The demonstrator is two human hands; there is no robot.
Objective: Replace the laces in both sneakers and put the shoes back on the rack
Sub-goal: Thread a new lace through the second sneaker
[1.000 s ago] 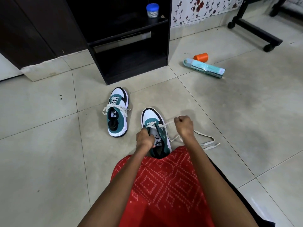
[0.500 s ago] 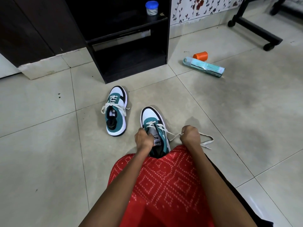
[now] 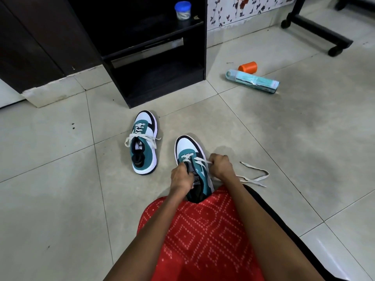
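Note:
Two white, teal and black sneakers stand on the tiled floor. The left sneaker (image 3: 143, 142) is laced, its cream lace ends hanging over both sides. The right sneaker (image 3: 191, 159) sits right in front of my knees, its heel hidden by my red clothing. My left hand (image 3: 181, 177) grips that shoe's left side at the tongue. My right hand (image 3: 220, 166) pinches the cream lace (image 3: 256, 175) close to the eyelets on the shoe's right side; the lace's loose end trails on the floor to the right.
A black shoe rack (image 3: 154, 57) stands just beyond the shoes, with a blue-lidded jar (image 3: 182, 10) on its upper shelf. An orange spool (image 3: 248, 67) and a teal packet (image 3: 252, 81) lie on the floor to the right. A wheeled stand base (image 3: 318, 33) is at far right.
My right hand pulled the lace out to the right, then came back in to the shoe's eyelets. The loose lace now lies slack on the floor. My left hand stayed on the shoe.

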